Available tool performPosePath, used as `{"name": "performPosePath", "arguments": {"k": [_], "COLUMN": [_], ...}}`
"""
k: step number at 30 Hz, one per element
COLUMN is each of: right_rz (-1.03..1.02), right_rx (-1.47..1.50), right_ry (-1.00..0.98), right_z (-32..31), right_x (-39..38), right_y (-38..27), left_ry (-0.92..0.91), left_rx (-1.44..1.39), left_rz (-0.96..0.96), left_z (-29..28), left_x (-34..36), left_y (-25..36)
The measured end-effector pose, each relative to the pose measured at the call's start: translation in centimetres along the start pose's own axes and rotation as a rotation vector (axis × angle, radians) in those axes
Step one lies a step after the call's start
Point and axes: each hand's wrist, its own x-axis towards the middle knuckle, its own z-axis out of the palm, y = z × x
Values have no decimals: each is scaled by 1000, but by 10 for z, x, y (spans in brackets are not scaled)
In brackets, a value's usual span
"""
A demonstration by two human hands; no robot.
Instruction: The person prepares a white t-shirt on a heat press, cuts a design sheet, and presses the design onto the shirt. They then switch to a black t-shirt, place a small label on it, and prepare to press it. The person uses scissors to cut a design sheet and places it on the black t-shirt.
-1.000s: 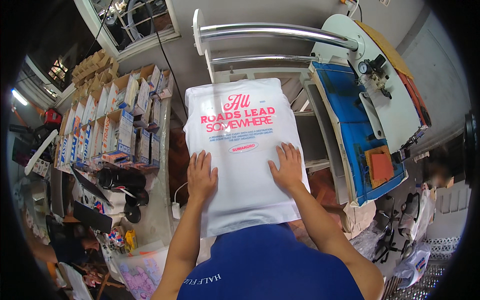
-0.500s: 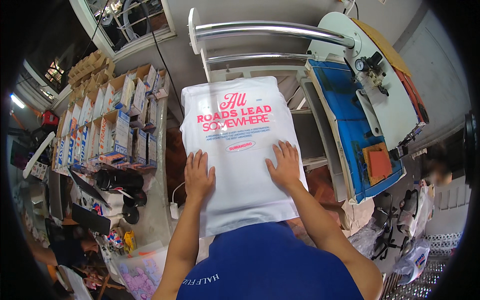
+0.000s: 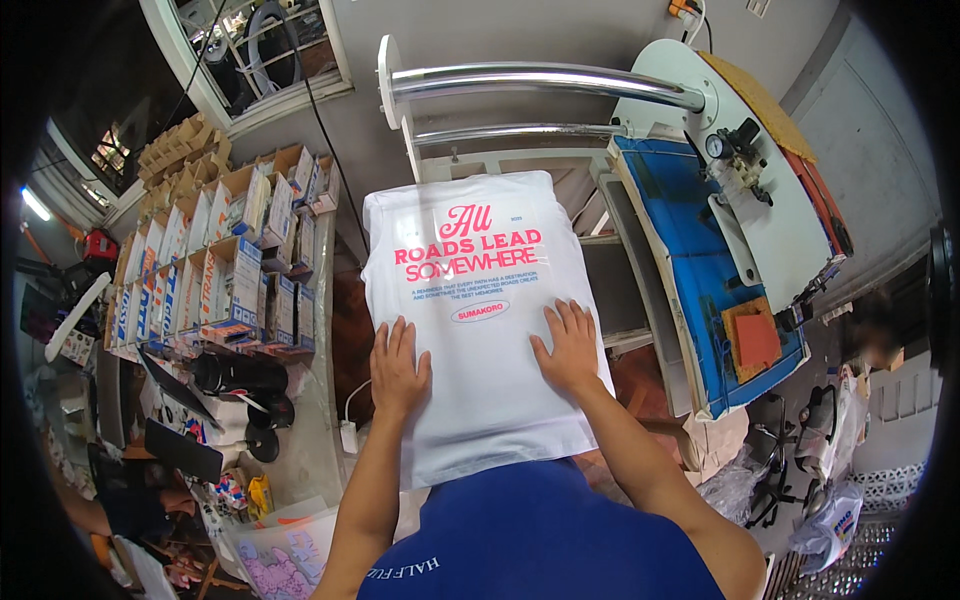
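Fingers straight & slightly spread on both our hands, palms down, gripping nothing: L hand (image 3: 400, 375) flat near the L edge of a white shirt (image 3: 490, 410), R hand (image 3: 567, 355) flat near its R edge, a bit higher up. Thumbs point inward, plain cloth betw. them. Shirt lies spread out right in front of us, approx. mid-view, near hem by our blue top (image 3: 530, 520). Pink-&-blue print (image 3: 468, 250) on its far half, above our fingertips; sheen around it, poss. clear film, can't tell for sure. Beyond shirt's far edge, two chrome bars (image 3: 560, 82) run crosswise. To our R, white machine panel (image 3: 800, 200) w/ pressure gauge (image 3: 715, 146); alongside, blue board (image 3: 665, 250) w/ red-orange block (image 3: 757, 340) near its lower end. To our L, table (image 3: 308, 420) w/ rows of cartons (image 3: 235, 280); small white adapter (image 3: 348, 436) betw. table & our L forearm. Farther out: another person's dark sleeve (image 3: 140, 510) lower L, black chair (image 3: 775, 455) & white plastic bag (image 3: 828, 530) lower R, window (image 3: 270, 45) upper L.
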Motion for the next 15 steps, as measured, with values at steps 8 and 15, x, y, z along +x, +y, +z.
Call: {"name": "performPosePath", "arguments": {"k": [8, 15], "right_rz": [-14, 11], "right_rx": [3, 11], "right_ry": [13, -33], "right_z": [0, -2], "right_x": [-1, -2], "right_y": [0, 0], "left_ry": [31, 19], "left_rx": [8, 29], "left_rz": [27, 12], "left_z": [2, 1], "left_x": [0, 0], "left_y": [-2, 2]}}
